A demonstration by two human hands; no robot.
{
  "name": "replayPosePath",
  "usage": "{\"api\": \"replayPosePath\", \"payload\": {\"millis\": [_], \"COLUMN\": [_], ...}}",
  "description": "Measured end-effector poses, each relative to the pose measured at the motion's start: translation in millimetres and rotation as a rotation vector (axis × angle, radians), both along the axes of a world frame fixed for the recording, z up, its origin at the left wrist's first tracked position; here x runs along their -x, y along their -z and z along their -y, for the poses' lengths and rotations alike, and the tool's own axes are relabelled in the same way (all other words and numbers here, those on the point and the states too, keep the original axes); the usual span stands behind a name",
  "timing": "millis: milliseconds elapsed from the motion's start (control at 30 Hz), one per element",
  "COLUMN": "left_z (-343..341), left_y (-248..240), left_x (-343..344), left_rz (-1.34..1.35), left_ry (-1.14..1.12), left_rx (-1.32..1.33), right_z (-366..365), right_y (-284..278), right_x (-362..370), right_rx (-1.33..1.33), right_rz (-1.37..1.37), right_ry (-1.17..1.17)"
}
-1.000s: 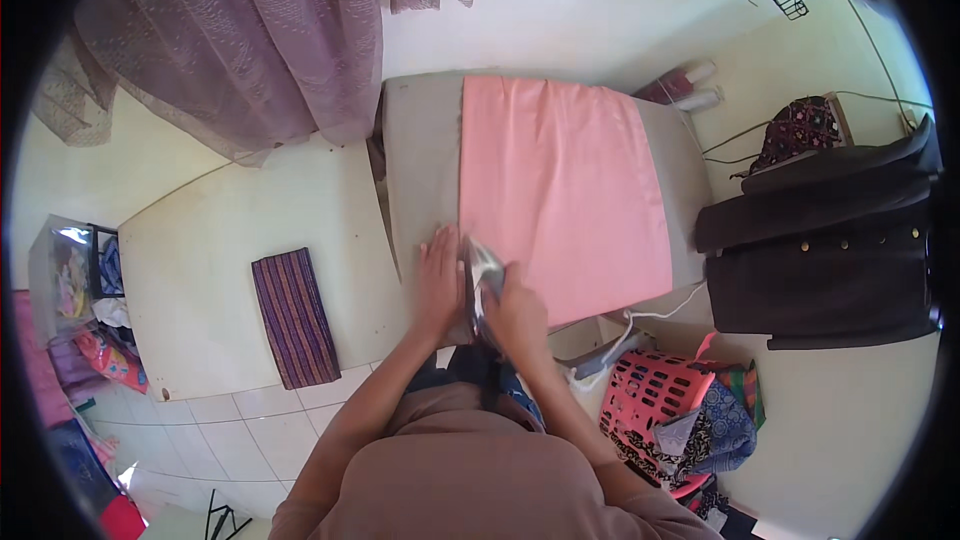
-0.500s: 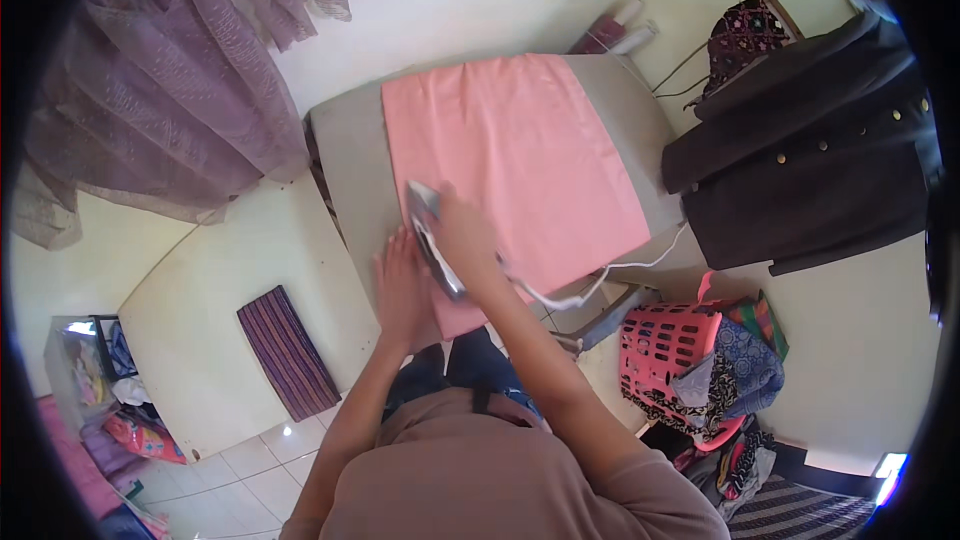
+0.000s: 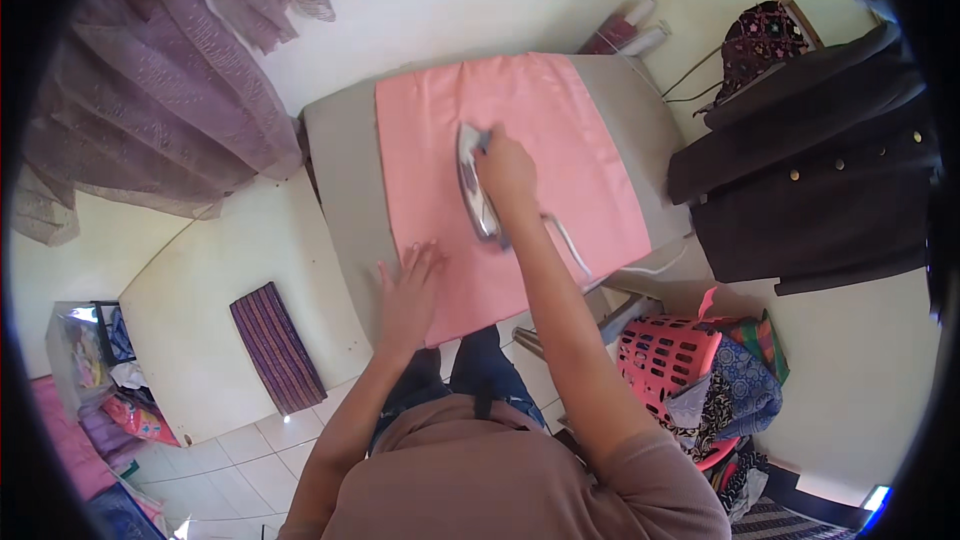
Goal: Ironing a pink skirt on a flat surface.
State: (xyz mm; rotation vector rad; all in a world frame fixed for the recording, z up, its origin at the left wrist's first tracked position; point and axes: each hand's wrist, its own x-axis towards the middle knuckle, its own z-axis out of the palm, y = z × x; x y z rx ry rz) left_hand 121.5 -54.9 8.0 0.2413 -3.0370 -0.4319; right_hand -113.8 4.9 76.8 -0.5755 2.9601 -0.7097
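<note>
A pink cloth [image 3: 560, 150] lies spread over a grey padded ironing surface [image 3: 345, 165]. My right hand [image 3: 508, 175] is closed around the handle of a clothes iron [image 3: 473, 185], which is on the middle-left part of the cloth with its tip pointing away from me. From its rear a white cord [image 3: 568, 245] runs off to the right, over the cloth's near right edge. My left hand [image 3: 408, 295] lies flat with spread fingers on the cloth's near left edge, apart from the iron.
At the right stands a pink laundry basket [image 3: 665, 355] full of patterned cloths. A dark buttoned garment [image 3: 810, 170] hangs on the right wall. Purple curtains [image 3: 170, 80] hang at the far left. A striped folded mat [image 3: 278, 348] is left of me, and a bottle-like container [image 3: 620, 30] stands behind the ironing surface.
The iron has moved away from me and to the right, from the cloth's left edge toward its middle. My left hand has shifted slightly right, further onto the cloth.
</note>
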Motion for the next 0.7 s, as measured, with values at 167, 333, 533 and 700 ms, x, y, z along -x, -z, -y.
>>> {"api": "replayPosePath", "payload": {"millis": [167,333,533,700], "left_z": [-29.2,-43.6,-70.5,-80.3], "left_y": [-10.4,-4.7,-8.3,-13.2], "left_x": [28.8,55.3,91.2,102.4], "left_rz": [-0.031,-0.028,0.024,0.075], "left_ry": [-0.064,-0.097,-0.112,-0.133], "left_rx": [-0.099,-0.102,-0.115,-0.019], "right_z": [-12.5,-119.6,-158.3,-95.2], "right_y": [9.0,-9.9,-12.3,-3.7], "right_x": [15.7,-76.0,-43.0,77.0], "right_rx": [0.031,-0.095,-0.101,-0.038], "right_rz": [0.029,0.175,0.157,0.033], "right_ry": [-0.109,-0.018,0.041,-0.005]}}
